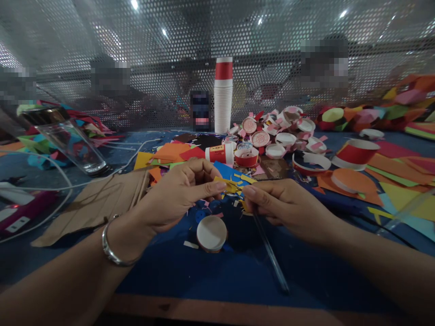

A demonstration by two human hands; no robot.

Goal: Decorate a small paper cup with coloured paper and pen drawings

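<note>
Simply yellow paper (231, 186) between hands (185, 184) (283, 199)

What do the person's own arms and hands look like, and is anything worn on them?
The left forearm and right forearm are bare, with no sleeves in view. The left hand and right hand wear no gloves, and no rings show. A shiny, silver-coloured bangle circles the left wrist; nothing shows on the right wrist.

Dim, small round white lights (134, 4) glaring at eleven and one o'clock, shadowed flat blue tabletop (244, 269) at five, pixelated patches (110, 74) (coarse squares) at ten and two, stretched edges
</note>
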